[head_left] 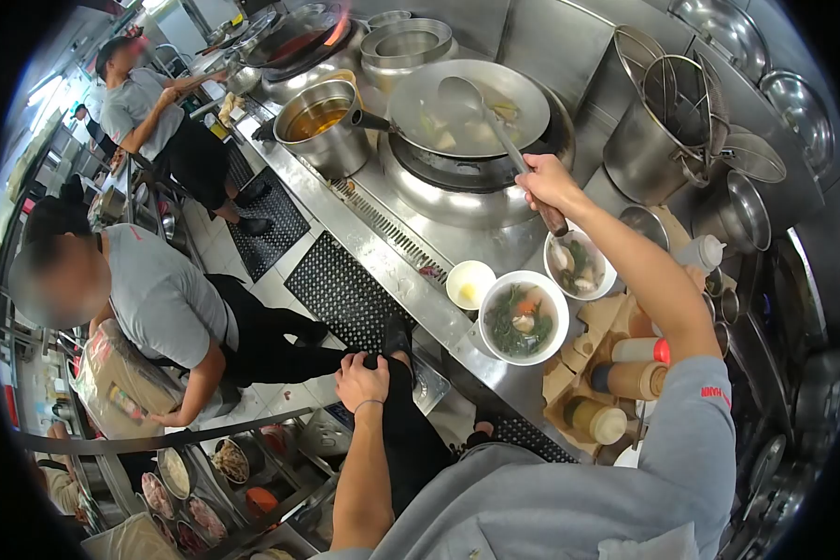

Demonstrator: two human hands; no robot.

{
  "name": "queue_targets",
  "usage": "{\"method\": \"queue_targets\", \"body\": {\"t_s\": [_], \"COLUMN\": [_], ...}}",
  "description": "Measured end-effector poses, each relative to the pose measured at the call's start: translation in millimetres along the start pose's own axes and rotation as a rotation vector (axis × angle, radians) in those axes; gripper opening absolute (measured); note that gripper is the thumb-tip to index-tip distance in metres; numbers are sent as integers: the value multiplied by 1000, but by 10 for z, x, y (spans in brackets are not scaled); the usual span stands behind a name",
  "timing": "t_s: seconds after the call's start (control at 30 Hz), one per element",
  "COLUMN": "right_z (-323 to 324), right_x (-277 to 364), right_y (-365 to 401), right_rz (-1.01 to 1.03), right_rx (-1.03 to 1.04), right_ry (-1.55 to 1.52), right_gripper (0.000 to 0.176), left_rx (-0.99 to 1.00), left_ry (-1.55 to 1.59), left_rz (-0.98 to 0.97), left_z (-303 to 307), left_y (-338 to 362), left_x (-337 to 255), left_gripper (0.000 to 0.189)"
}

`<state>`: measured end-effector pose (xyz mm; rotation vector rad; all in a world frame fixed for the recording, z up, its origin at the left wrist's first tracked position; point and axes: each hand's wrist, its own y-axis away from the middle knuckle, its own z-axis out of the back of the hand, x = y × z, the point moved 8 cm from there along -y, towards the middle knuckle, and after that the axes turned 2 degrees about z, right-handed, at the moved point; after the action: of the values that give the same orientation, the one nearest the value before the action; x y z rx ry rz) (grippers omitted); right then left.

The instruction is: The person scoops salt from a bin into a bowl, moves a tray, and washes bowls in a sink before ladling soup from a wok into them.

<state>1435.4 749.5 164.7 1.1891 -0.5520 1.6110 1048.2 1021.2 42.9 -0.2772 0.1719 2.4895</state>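
Note:
My right hand [548,183] is closed around the wooden end of a long wok ladle [502,133]. The ladle's round bowl reaches into a wok [408,131] of cloudy broth with pale and green pieces, seated on a burner ring. Below that hand, two white bowls of soup stand on the steel counter. The nearer soup bowl [524,318] shows dark leafy greens and an orange piece; the other soup bowl [604,280] is partly behind my forearm. My left hand [361,380] lies on my dark-trousered knee, fingers spread, holding nothing.
A small cup [470,285] with yellow contents stands beside the soup bowls. A pot of amber liquid [329,154] sits left of the wok. Sauce bottles [629,381] and a strainer pot [646,168] are at right. A co-worker [170,289] carries a large plastic-wrapped package [121,373] at left.

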Motion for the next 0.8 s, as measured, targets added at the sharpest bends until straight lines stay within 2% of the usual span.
{"method": "queue_targets", "body": {"t_s": [0.13,0.23,0.33,0.5,0.57,0.6,0.7,0.8], "right_z": [-13,-56,-98,-18,54,111,237,391], "right_x": [17,34,97,334,320,394,528,663], "right_y": [27,24,80,170,112,142,252,376], "right_rz": [-32,-99,-273,-293,-328,-270,-325,-292], "right_rx": [11,170,237,281,297,302,297,253], "right_ry": [-76,-396,-749,-981,-1067,-1050,-1055,-1049], "right_gripper": [10,9,14,13,13,15,15,16], "left_rx": [4,11,26,37,43,40,35,32], "left_ry": [3,7,-9,15,16,15,15,20], "left_rz": [9,19,21,30,35,33,33,29], "left_z": [15,-21,4,0,6,14,18,-4], "left_y": [4,-9,2,18,25,31,47,59], "left_x": [16,31,-10,8,19,24,44,46], "left_gripper": [35,35,36,37,37,37,37,37]}}
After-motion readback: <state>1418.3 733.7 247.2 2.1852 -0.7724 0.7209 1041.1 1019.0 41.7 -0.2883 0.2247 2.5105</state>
